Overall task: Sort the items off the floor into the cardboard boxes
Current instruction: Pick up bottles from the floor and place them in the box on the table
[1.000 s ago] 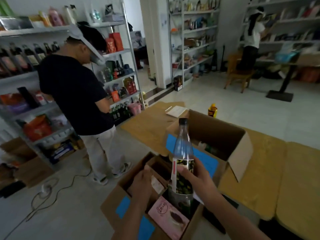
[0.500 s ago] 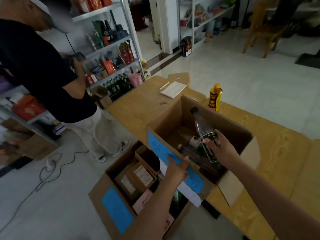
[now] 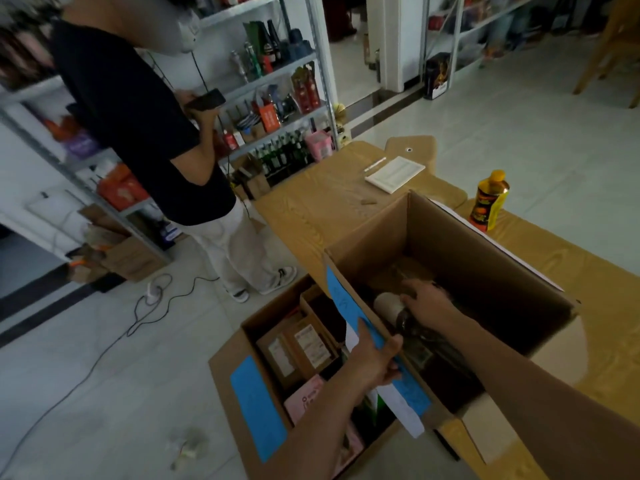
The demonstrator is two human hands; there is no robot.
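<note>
While the right hand (image 3: 427,303) reaches down inside the large cardboard box (image 3: 485,258), its fingers curl over a bottle (image 3: 389,306) that lies on its side near the box's left wall, among other dark bottles that are hard to tell apart. The left hand (image 3: 375,358) grips the rim of that same left wall, thumb inside and fingers outside, pinching the cardboard over a blue label (image 3: 346,299); a white paper strip (image 3: 401,407) hangs from the wall just below the hand. This box stands open on a wood-grain mat (image 3: 311,199) spread over the floor. Touching its left side is a smaller cardboard box (image 3: 221,375), also open, with its own blue label, holding brown cartons (image 3: 304,344) and a pink packet (image 3: 308,396). Beyond the large box's far right corner a yellow bottle (image 3: 488,200) stands upright on the mat, and near the mat's far edge lies a white notepad (image 3: 394,173). To the left another person (image 3: 138,116) in a black top and pale trousers stands holding a phone (image 3: 204,99) beside metal shelving (image 3: 322,81) stocked with bottles and packets. A dark cable (image 3: 162,306) trails across the tiled floor.
</note>
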